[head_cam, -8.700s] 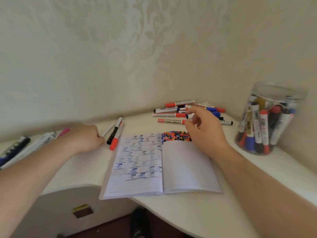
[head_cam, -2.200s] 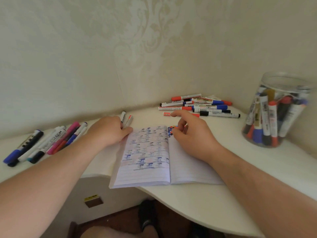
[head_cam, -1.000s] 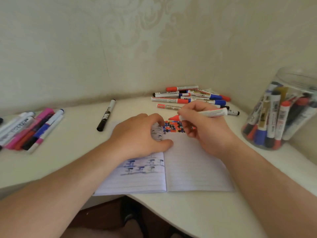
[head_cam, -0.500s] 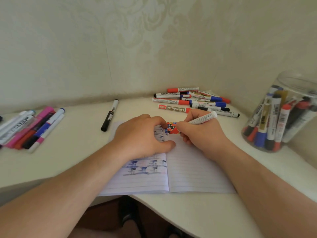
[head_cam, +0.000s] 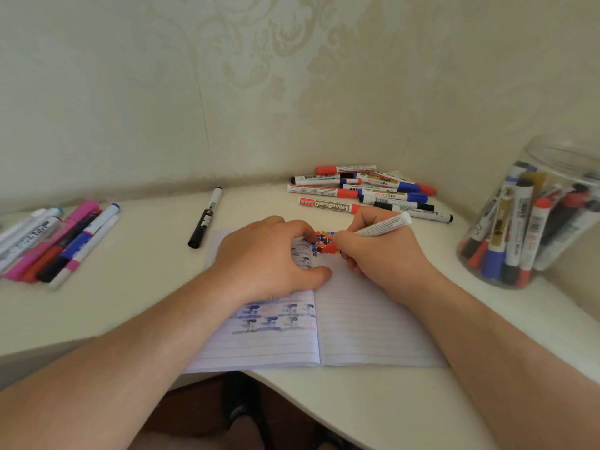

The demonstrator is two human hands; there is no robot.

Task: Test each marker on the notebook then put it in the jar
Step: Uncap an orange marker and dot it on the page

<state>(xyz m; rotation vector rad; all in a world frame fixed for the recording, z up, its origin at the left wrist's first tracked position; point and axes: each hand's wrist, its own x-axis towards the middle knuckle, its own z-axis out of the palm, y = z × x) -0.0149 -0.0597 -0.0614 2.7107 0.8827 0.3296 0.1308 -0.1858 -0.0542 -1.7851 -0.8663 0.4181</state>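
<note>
Only thing we can actually read is "WhiteBoard" on the red-capped marker lying just past the notebook, upside down from where we sit. Print on the other marker barrels is too small for us.

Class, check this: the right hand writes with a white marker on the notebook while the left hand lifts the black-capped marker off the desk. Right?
Not quite. The head view shows the left hand resting on the notebook, not lifting the black-capped marker, which lies untouched beside it. The right hand does write with the white marker.

The right hand grips a white marker, tip down on the open notebook among coloured blots. The left hand presses the left page; a clear jar of markers stands right.
</note>
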